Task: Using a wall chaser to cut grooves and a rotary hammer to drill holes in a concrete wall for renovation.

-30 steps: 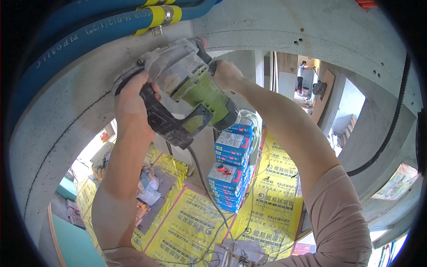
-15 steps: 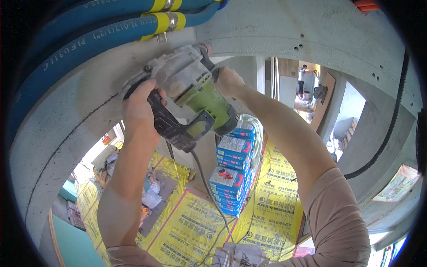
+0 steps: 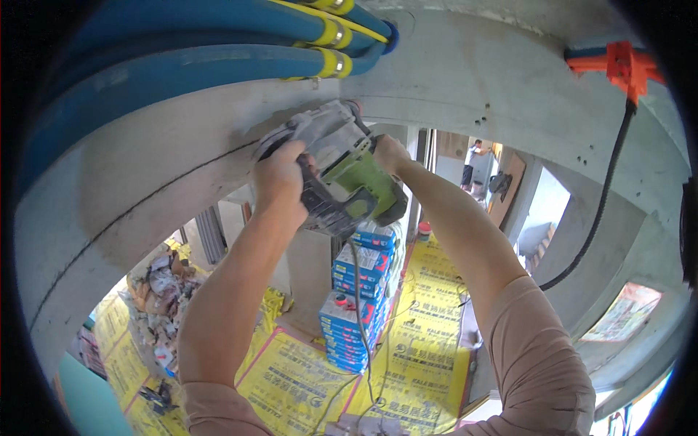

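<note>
A dusty grey, black and green corded power tool (image 3: pixel 363 182) is raised against a grey concrete beam (image 3: pixel 160 149) with a long dark line along it, just below blue pipes (image 3: pixel 218 58) in yellow banded clamps. My left hand (image 3: pixel 280 182) grips its black handle on the left side. My right hand (image 3: pixel 390 154) is wrapped round a grip at its upper right. The tool's cord hangs down from it. Its face against the concrete is hidden.
Blue boxes (image 3: pixel 352 312) stand stacked below. Yellow protective sheeting (image 3: pixel 425 320) covers the floor, with a rubbish heap (image 3: pixel 161 294) at left. A person (image 3: pixel 472 163) works in a far doorway. An orange pipe fitting (image 3: pixel 624 71) with a black conduit (image 3: pixel 607 182) is at upper right.
The tool and both my hands have moved right and down in the picture. The view has shifted, bringing more orange fitting and the rubbish heap into sight.
</note>
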Demonstrator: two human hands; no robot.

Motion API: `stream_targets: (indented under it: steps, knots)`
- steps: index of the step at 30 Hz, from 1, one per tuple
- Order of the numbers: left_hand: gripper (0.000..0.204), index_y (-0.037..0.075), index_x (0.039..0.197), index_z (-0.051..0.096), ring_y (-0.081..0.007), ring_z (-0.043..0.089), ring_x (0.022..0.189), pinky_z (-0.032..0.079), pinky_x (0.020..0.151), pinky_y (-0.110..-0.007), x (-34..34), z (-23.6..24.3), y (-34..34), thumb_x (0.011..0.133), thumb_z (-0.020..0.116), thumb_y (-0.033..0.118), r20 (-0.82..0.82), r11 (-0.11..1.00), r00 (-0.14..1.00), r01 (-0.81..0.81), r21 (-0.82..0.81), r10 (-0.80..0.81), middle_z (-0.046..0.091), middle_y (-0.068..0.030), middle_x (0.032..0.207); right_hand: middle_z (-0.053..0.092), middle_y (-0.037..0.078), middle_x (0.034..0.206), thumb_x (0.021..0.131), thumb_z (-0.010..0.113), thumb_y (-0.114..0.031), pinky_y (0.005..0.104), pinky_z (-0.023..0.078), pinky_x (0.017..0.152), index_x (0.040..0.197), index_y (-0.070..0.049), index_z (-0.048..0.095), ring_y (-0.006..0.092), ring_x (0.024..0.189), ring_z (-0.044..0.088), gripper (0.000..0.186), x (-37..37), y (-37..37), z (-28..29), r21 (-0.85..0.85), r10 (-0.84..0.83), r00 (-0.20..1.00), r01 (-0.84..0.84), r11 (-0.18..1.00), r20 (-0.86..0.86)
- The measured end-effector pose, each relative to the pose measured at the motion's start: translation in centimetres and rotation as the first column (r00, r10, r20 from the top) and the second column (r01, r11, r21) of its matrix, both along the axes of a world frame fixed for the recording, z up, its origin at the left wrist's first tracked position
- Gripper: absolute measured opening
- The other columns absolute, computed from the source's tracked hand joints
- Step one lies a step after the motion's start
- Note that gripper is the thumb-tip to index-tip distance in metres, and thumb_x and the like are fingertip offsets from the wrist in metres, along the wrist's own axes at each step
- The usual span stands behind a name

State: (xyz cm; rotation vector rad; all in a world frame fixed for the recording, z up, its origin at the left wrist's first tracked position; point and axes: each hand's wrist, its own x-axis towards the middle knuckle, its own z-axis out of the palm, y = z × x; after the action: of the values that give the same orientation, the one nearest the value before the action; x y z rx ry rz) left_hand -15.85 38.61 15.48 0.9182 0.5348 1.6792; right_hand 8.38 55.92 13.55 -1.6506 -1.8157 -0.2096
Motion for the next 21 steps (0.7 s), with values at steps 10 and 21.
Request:
stream_targets:
  steps: [10,21]
  knots:
    - [0.011,0.004,0.092,0.054,-0.0181,0.055,0.057,0.047,0.053,-0.033,-4.3,-1.1,-1.9,0.086,0.062,0.010,0.165,0.995,0.985,0.069,-0.072,-0.057,0.057,-0.0068,0.071,0.067,0.027,0.112,0.082,0.063,-0.041,0.0511,0.051,0.092,0.111,-0.002,0.068,0.0430,0.107,0.063,0.048,-2.8,-4.4,1.4,-0.015,-0.006,0.989,0.008,1.000,0.145]
    - [0.012,0.004,0.094,0.061,-0.0155,0.057,0.056,0.047,0.051,-0.030,-5.5,-3.8,-6.9,0.085,0.066,0.010,0.010,0.999,1.000,0.011,0.034,-0.012,0.062,-0.0065,0.075,0.069,0.026,0.100,0.081,0.063,-0.026,0.0515,0.053,0.086,0.107,-0.005,0.068,0.0442,0.099,0.065,0.033,-6.5,-9.8,-4.0,0.075,-0.025,0.993,0.034,0.997,-0.117]
